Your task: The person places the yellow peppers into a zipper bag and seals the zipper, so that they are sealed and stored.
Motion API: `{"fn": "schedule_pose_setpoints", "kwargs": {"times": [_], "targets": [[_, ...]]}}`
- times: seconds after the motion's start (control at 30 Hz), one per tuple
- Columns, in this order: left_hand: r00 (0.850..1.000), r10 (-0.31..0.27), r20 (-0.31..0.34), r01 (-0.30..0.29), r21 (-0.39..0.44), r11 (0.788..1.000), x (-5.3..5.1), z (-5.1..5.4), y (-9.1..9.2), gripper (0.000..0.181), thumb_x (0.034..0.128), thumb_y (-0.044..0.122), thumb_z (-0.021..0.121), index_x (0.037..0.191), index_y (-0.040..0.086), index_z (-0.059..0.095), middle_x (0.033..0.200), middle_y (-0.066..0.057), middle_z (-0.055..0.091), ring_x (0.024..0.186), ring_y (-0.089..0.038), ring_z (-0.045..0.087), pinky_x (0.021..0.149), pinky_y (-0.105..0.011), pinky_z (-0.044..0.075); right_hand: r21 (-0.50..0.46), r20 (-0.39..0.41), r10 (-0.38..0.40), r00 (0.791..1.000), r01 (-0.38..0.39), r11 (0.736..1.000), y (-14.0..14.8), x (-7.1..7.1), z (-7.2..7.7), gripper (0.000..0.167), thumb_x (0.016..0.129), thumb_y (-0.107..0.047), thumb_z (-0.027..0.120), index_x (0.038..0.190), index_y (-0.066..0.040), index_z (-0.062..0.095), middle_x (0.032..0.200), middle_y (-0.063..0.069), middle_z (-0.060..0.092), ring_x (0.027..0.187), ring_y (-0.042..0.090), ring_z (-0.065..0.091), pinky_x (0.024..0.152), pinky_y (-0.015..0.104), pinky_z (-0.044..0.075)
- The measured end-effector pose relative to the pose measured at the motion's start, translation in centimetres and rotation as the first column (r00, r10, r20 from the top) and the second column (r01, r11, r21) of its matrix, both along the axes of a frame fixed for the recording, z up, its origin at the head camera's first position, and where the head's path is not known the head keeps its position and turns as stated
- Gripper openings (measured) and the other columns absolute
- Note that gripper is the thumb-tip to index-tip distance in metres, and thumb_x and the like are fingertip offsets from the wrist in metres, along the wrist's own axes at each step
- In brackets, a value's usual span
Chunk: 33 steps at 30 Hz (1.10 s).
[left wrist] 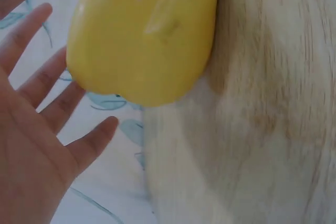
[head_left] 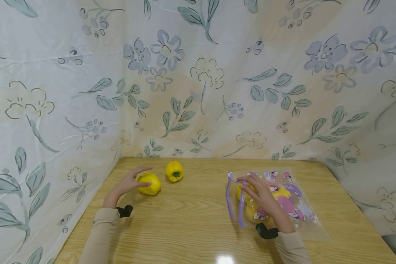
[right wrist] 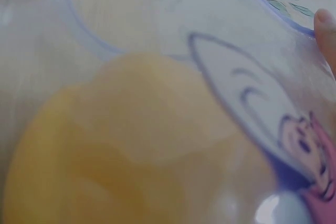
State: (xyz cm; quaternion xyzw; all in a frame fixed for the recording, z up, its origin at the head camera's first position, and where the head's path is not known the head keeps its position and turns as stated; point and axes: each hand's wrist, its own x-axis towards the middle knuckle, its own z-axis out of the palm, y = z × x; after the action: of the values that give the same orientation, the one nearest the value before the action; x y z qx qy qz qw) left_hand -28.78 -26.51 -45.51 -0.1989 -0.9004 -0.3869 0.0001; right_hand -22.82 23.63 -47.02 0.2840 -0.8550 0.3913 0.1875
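My left hand (head_left: 126,184) reaches around a yellow bell pepper (head_left: 150,184) on the left of the table. In the left wrist view its fingers (left wrist: 32,85) are extended and spread beside the pepper (left wrist: 144,35). A second yellow bell pepper (head_left: 174,171) lies just beyond, its green stem facing me. On the right, my right hand (head_left: 262,194) holds the purple-zipped mouth of a clear printed plastic bag (head_left: 300,212). Yellow things, seemingly peppers, show through the film; one fills much of the right wrist view (right wrist: 131,145). A fingertip (right wrist: 325,22) appears at the bag's rim there.
The wooden table (head_left: 191,223) carries all of this. Floral cloth (head_left: 198,91) hangs behind it and along both sides. A purple slider (head_left: 229,174) sits at the far end of the bag's mouth, which stands partly open toward the left.
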Motion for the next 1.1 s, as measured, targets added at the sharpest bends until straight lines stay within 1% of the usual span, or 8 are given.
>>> {"fn": "schedule_pose_setpoints", "kwargs": {"times": [0.1,0.3,0.43,0.5,0.6,0.77,0.9,1.1], "targets": [[0.999,0.009,0.042,-0.008,-0.017,1.0,0.0,-0.2,-0.3,0.068,0.0782,0.034,0.073,0.138,0.02,0.043,0.145,-0.012,0.037,0.132,-0.04,0.029,0.099,-0.069,0.024,-0.002,-0.004,0.004,1.0,-0.004,1.0,0.0,0.0,-0.1,0.026,0.091,-0.013,0.059,0.116,-0.015,0.061,0.111,-0.003,0.062,0.131,0.043,0.031,0.1,0.068,0.024],[0.998,-0.015,0.061,0.016,-0.008,1.0,0.2,-0.6,-0.8,0.072,0.0781,0.032,0.074,0.14,0.016,0.04,0.146,-0.014,0.035,0.131,-0.042,0.03,0.1,-0.068,0.025,0.001,-0.023,0.02,1.0,-0.02,1.0,0.1,-0.2,0.0,0.027,0.091,-0.011,0.059,0.117,-0.016,0.061,0.111,-0.005,0.061,0.126,0.034,0.041,0.099,0.06,0.034],[0.996,-0.039,0.075,0.039,0.011,0.999,0.1,-0.9,-1.2,0.073,0.0788,0.028,0.074,0.141,0.011,0.038,0.146,-0.018,0.033,0.131,-0.043,0.029,0.099,-0.068,0.026,0.003,-0.021,0.015,1.0,-0.015,1.0,0.1,-0.2,-0.1,0.027,0.091,-0.012,0.059,0.117,-0.017,0.061,0.112,-0.004,0.061,0.128,0.037,0.039,0.1,0.062,0.031],[0.995,-0.052,0.08,0.051,0.019,0.999,-0.2,-1.4,-1.5,0.074,0.0788,0.028,0.074,0.141,0.009,0.038,0.146,-0.018,0.033,0.131,-0.042,0.03,0.099,-0.065,0.029,-0.006,-0.017,0.013,1.0,-0.013,1.0,0.1,-0.1,-0.2,0.026,0.09,-0.012,0.059,0.116,-0.016,0.061,0.113,-0.003,0.061,0.13,0.045,0.033,0.101,0.066,0.025],[0.994,-0.075,0.079,0.073,0.023,0.997,-0.3,-1.4,-1.7,0.074,0.079,0.024,0.074,0.14,0.005,0.038,0.145,-0.02,0.034,0.127,-0.043,0.034,0.098,-0.06,0.036,-0.009,-0.018,0.014,1.0,-0.014,1.0,0.1,-0.1,-0.3,0.026,0.09,-0.012,0.06,0.116,-0.015,0.061,0.112,-0.002,0.062,0.129,0.047,0.032,0.101,0.067,0.023],[0.993,-0.08,0.082,0.08,0.01,0.997,-0.4,-1.6,-1.9,0.072,0.0791,0.022,0.074,0.139,0.003,0.039,0.142,-0.02,0.038,0.116,-0.038,0.044,0.09,-0.05,0.046,-0.01,-0.019,0.016,1.0,-0.016,1.0,0.1,-0.1,-0.4,0.027,0.09,-0.012,0.06,0.116,-0.015,0.061,0.111,-0.002,0.063,0.129,0.046,0.033,0.101,0.067,0.023],[0.996,-0.066,0.061,0.067,-0.009,0.998,-0.5,-1.7,-1.9,0.072,0.0778,0.023,0.075,0.138,0.003,0.041,0.139,-0.02,0.042,0.108,-0.033,0.047,0.084,-0.042,0.047,-0.008,-0.025,0.019,1.0,-0.019,1.0,0.1,-0.2,-0.3,0.027,0.09,-0.012,0.059,0.117,-0.015,0.061,0.111,-0.003,0.062,0.129,0.042,0.036,0.104,0.064,0.024],[0.999,-0.027,0.025,0.028,-0.007,1.0,-0.4,-1.8,-1.5,0.071,0.074,0.026,0.078,0.134,0.005,0.047,0.131,-0.016,0.051,0.101,-0.028,0.05,0.077,-0.035,0.048,-0.006,-0.033,0.027,0.999,-0.027,1.0,0.1,-0.2,-0.4,0.027,0.089,-0.012,0.06,0.117,-0.015,0.061,0.113,-0.003,0.062,0.128,0.045,0.035,0.103,0.064,0.024]]}}
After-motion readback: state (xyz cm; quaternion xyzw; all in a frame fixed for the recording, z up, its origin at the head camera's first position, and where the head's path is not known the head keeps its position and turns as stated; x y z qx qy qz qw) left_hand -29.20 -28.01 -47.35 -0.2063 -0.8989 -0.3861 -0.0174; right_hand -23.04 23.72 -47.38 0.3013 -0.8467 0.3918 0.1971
